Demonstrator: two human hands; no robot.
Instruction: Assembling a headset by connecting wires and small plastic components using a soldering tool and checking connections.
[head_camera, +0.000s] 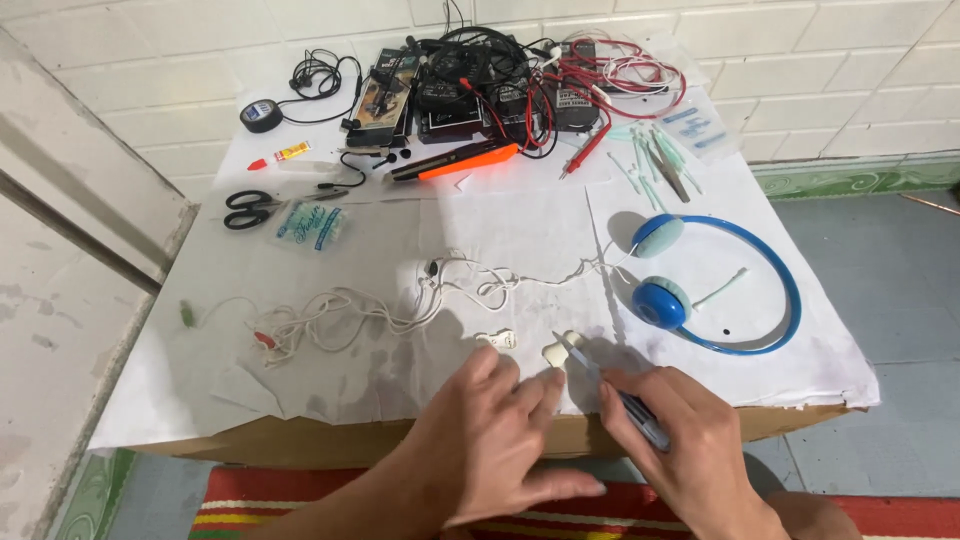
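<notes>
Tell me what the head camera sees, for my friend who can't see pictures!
A person's left hand presses a small white plastic earpiece on a white paper-covered table, while the right hand holds a thin metal blade tool to it. Tangled white earphone wires and blue headphones lie nearby.

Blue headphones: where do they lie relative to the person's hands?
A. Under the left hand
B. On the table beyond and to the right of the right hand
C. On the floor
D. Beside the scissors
B: the blue headphones rest on the white-covered table, up and right of the right hand, untouched.
</notes>
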